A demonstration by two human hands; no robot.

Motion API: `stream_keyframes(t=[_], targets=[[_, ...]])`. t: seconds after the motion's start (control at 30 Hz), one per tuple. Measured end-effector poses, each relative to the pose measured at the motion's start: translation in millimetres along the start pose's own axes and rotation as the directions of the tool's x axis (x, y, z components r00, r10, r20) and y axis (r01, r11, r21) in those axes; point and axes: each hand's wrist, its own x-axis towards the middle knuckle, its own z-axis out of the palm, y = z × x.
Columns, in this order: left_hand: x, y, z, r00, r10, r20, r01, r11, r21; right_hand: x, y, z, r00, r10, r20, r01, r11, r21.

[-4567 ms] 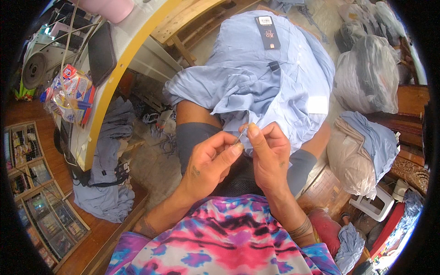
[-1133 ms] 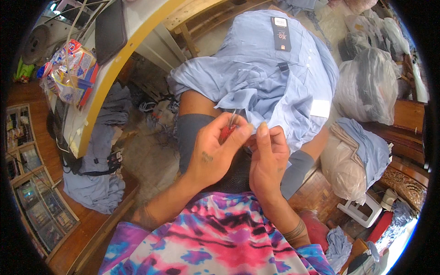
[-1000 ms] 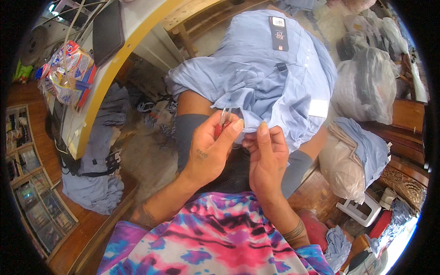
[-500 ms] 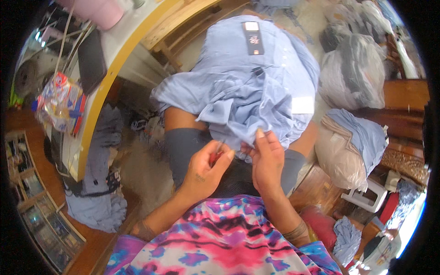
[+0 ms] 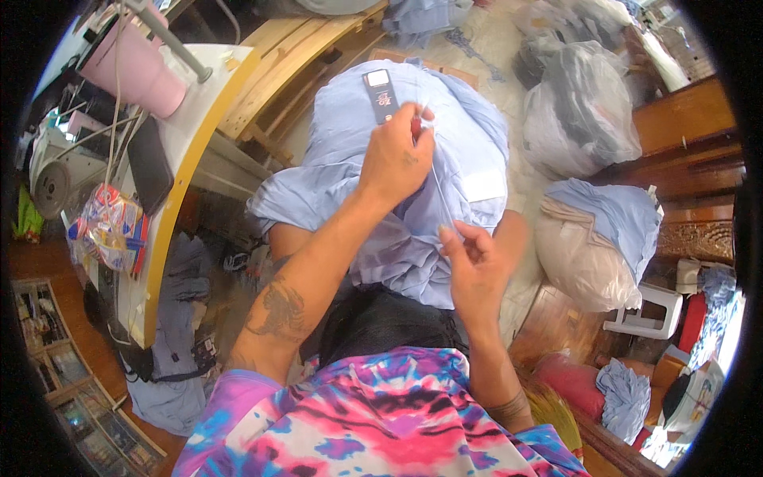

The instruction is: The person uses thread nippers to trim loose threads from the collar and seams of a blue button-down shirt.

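Observation:
A light-blue garment [image 5: 457, 103] lies bundled over my lap and knees, with a dark hang tag [image 5: 380, 89] on its top and a white rectangular label [image 5: 483, 184] on its right side. My left hand [image 5: 397, 159] is raised over the cloth beside the tag, closed around a small red-handled tool [image 5: 416, 127]; the fingers hide most of it. A thin pale strand, apparently thread [image 5: 439, 184], stretches from near the left fingertips down to my right hand [image 5: 478, 258]. That hand pinches its lower end between thumb and forefinger, just above the crumpled near part of the garment.
On the left, a yellow-edged table [image 5: 208, 107] bears a pink tumbler [image 5: 135, 70], a black phone [image 5: 151, 159] and a colourful plastic packet [image 5: 107, 226]. To the right stand stuffed plastic bags [image 5: 584, 119], a cloth-topped sack [image 5: 584, 266] and a white stool [image 5: 650, 314].
My left hand has moved up and away with the red-handled tool, drawing the strand out between both hands. My right hand has stayed low near the cloth. The whole view has shifted slightly.

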Motion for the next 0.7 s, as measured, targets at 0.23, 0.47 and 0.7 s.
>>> stream_keyframes(t=[0.23, 0.47, 0.7], targets=[[102, 74, 27, 0.865, 0.456, -0.208, -0.465, 0.885, 0.010, 80, -65, -39, 0.877, -0.408, -0.253, 0.365, 0.909, -0.199], [150, 180, 13, 0.736, 0.627, -0.255, -0.665, 0.740, -0.102, 122, -158, -64, 0.690, -0.589, -0.420, 0.575, 0.799, -0.175], [72, 2, -11, 0.985, 0.154, -0.081, -0.147, 0.986, 0.081, 62, -37, 20, 0.830, -0.554, 0.074, 0.537, 0.755, -0.376]])
